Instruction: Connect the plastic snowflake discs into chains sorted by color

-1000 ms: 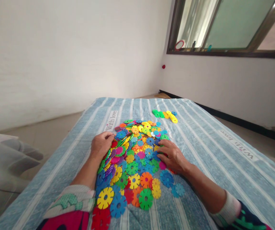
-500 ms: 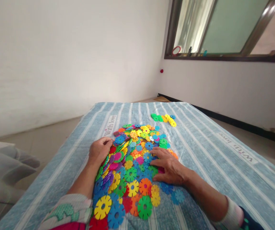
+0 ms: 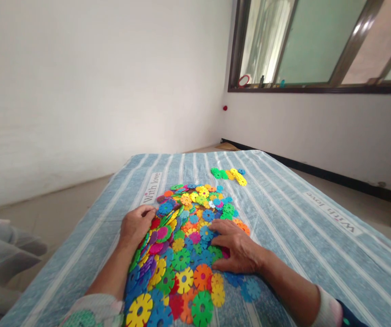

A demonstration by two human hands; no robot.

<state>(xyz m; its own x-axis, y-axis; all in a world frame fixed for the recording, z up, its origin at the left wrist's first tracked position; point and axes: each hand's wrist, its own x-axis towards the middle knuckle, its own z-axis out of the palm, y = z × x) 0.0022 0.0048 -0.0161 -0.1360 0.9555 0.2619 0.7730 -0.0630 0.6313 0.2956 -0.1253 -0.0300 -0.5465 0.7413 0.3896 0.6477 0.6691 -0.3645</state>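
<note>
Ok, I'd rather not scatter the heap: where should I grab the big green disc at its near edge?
Probably pinch the green disc by its near rim, coming from the near side: it lies flat at the edge of the pile, its notched rim free, while other discs crowd its far side.

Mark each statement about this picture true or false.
1. The left hand rests at the left edge of the pile of multicoloured notched plastic discs. True.
2. The right hand holds one disc up in the air. False: it lies flat on the pile.
3. A small group of green and yellow discs lies apart, beyond the pile. True.
4. The discs lie on a plain red cloth. False: on a blue-and-white striped cloth.
</note>
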